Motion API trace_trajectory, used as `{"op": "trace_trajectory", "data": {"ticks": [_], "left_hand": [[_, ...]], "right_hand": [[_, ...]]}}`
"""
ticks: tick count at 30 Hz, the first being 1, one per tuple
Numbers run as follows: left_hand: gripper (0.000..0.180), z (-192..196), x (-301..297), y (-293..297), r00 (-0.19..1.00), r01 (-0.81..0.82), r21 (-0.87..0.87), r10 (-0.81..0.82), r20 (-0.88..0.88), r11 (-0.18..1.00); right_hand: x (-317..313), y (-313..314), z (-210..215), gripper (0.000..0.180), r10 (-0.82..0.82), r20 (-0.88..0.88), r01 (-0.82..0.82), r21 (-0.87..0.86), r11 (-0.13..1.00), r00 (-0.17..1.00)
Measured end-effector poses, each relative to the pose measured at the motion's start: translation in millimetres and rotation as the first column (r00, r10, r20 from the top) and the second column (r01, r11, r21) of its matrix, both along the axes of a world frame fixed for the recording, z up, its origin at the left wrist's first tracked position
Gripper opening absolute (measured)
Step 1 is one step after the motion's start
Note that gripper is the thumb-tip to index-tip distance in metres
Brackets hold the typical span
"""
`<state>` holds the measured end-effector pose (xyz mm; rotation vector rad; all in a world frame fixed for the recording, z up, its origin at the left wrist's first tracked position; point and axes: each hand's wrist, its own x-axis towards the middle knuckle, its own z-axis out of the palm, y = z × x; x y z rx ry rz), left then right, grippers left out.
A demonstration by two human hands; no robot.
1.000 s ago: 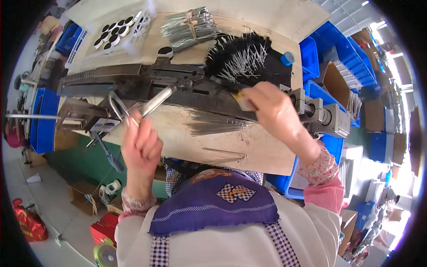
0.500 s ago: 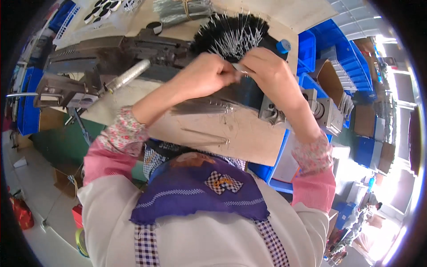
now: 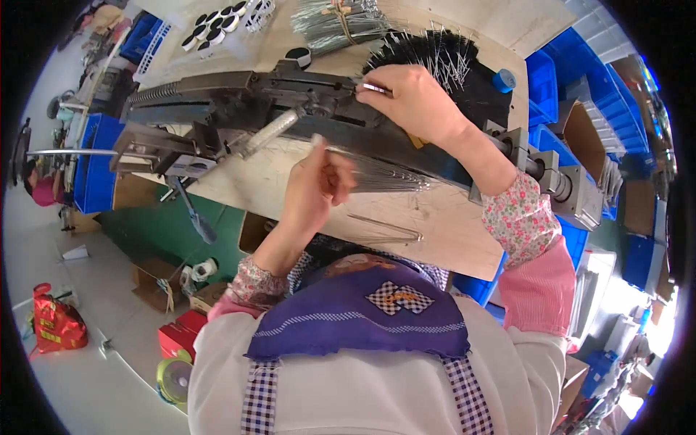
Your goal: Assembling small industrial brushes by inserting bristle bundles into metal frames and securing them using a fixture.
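Observation:
My right hand (image 3: 415, 100) is closed, pinching a small shiny metal piece (image 3: 374, 88) between thumb and fingers. It holds the piece at the dark metal bench fixture (image 3: 290, 90), near the fixture's right part. Lower and to the left, my left hand (image 3: 312, 185) hangs over the table's near side, with one finger stretched upward and the others loosely curled. I see nothing in it. A pale, round lever handle (image 3: 272, 133) slants from the fixture just above and left of that hand. Beyond my right hand, thin metal pins (image 3: 451, 61) stand in a black bristly mass (image 3: 413, 56).
Thin metal rods (image 3: 391, 176) lie on the wooden table (image 3: 453, 235). At the back are a bundle of wires (image 3: 337, 29), black-and-white round pieces (image 3: 217, 25) and a blue roll (image 3: 503, 80). A metal clamp block (image 3: 569, 192) and blue bins (image 3: 605, 80) stand on the right.
My hands have parted. My right hand has carried the small metal piece leftward to the fixture, while my left hand has dropped away toward the near side. The view has shifted left.

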<state>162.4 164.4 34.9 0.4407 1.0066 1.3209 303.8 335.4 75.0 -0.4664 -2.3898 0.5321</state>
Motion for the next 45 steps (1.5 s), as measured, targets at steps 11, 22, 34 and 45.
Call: {"op": "trace_trajectory", "data": {"ticks": [11, 22, 34, 45], "left_hand": [[0.030, -30.3, 1.4, 20.0, 0.512, 0.104, 0.162, 0.087, -0.855, 0.981], [0.046, -37.9, -142.1, -35.7, 0.832, -0.448, -0.088, 0.379, -0.405, 0.890], [0.024, 30.8, 9.8, 6.4, 0.957, -0.104, 0.319, 0.183, -0.226, 0.942], [0.024, 9.2, 54.7, 68.2, 0.999, -0.034, 0.117, 0.035, -0.001, 0.993]], "right_hand": [[-9.9, -4.1, 1.1, 0.017, -0.057, 0.066, 0.057, 0.006, 0.998, 0.996], [51.1, -38.4, -75.3, 0.027, -0.582, 0.370, 0.562, 0.173, 0.809, 0.724], [111.3, -102.0, 30.8, 0.020, -0.421, 0.275, 0.487, -0.248, 0.838, 0.864], [104.9, -39.0, 53.6, 0.013, -0.513, 0.040, 0.514, 0.001, 0.858, 0.857]]}}
